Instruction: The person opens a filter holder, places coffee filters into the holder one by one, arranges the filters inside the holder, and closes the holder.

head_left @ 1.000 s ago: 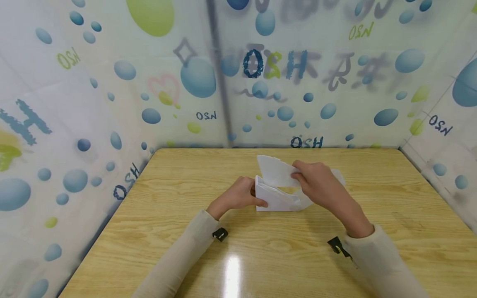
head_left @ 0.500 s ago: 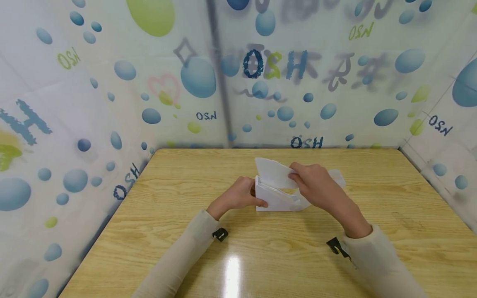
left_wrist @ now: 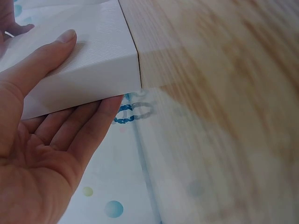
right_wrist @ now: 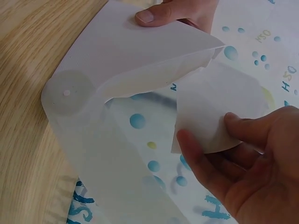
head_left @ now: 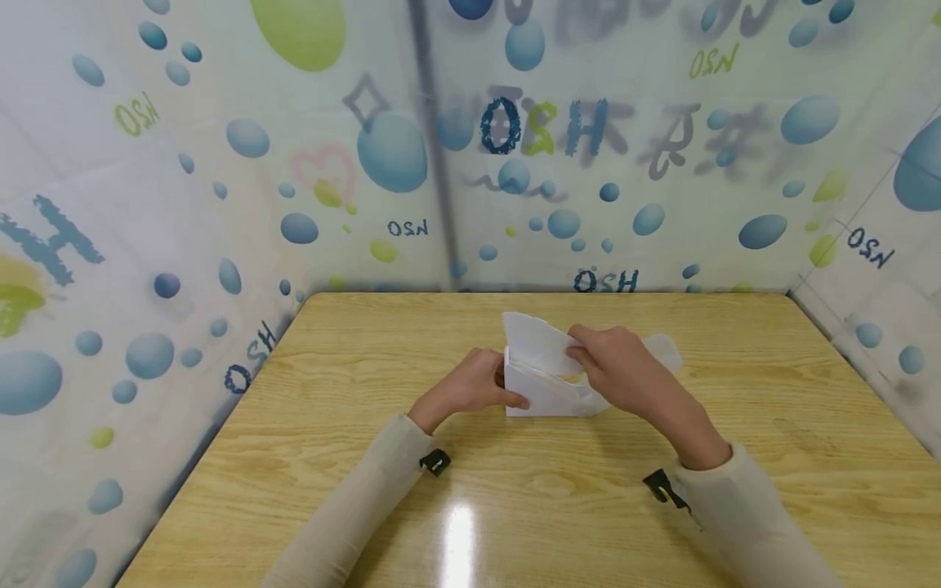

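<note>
A flat white case (head_left: pixel 547 400) stands on edge on the table. My left hand (head_left: pixel 478 382) grips its left end; in the left wrist view the thumb lies on the textured face and the fingers are beneath the case. My right hand (head_left: pixel 625 371) pinches a thin white sheet (right_wrist: pixel 215 105) with a curved edge. The sheet rises from the case's open side, its lower part hidden by the front wall. From a round pivot (right_wrist: pixel 67 93) at one corner, a translucent cover (right_wrist: pixel 112 163) is swung away from the case.
The wood-grain table (head_left: pixel 353 343) extends around both hands. A pale curtain (head_left: pixel 470 229) printed with blue and green dots hangs behind its far edge and along the sides. Small black clips (head_left: pixel 435 463) hang by the two sleeves.
My right hand has shifted slightly left, and the sheet has come down a little closer to the case. My left hand and the case have stayed in place.
</note>
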Available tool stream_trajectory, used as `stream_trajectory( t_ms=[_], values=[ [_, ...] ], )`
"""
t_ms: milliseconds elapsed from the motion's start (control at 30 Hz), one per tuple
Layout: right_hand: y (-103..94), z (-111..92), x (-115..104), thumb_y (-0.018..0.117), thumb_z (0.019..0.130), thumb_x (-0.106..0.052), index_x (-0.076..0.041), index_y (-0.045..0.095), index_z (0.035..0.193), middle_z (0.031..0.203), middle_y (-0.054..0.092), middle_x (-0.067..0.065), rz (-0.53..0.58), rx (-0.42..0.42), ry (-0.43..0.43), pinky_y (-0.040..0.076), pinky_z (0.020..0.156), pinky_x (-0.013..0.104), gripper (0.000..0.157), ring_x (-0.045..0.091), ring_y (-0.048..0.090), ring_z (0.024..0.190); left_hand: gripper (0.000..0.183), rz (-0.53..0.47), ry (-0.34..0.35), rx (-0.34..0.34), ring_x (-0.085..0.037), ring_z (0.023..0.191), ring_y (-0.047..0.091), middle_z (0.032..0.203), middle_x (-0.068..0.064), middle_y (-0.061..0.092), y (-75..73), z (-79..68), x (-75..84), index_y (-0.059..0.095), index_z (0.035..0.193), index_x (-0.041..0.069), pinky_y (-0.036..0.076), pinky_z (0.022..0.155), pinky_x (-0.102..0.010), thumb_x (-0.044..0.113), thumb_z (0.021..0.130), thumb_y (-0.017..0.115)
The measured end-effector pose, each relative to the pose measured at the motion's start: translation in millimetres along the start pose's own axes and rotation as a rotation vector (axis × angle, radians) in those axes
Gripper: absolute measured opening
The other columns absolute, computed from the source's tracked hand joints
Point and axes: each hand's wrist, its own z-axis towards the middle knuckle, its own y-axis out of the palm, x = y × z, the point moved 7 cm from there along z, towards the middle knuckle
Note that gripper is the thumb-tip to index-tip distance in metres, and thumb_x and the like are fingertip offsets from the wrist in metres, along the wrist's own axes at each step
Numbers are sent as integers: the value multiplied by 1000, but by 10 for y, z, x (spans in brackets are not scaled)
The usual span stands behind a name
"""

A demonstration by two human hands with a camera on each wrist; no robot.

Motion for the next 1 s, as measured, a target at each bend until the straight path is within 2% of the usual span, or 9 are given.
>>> stream_trajectory(
  t_ms=[400,633,867,1000],
  values=[
    [12,3,-1,57,105,-9,-12,58,86,60,44,-4,20,-17,-14,35,55,25,19,9,37,53,40,-25,3,-14,-8,83,74,105,-6,79,4,-6,7,71,120,10,60,72,-25,16,84,88],
    [39,14,33,60,104,-10,-9,60,85,61,44,-3,32,-36,12,35,57,26,20,10,38,54,40,-29,-4,-20,-8,82,74,104,-6,79,5,1,-1,72,120,10,59,71,-24,17,84,88],
    [46,19,49,63,102,-8,-13,57,77,61,43,-3,54,-44,29,36,59,27,26,10,38,56,38,-15,-12,-19,-7,81,73,102,-5,79,8,5,-19,72,118,11,59,71,-24,19,84,88],
    [35,15,46,63,102,-7,-8,63,86,63,49,-3,45,-38,23,38,59,27,16,10,42,57,37,-14,-11,-17,-6,80,73,101,-4,79,6,3,-21,73,116,11,59,70,-25,19,84,88]
  ],
)
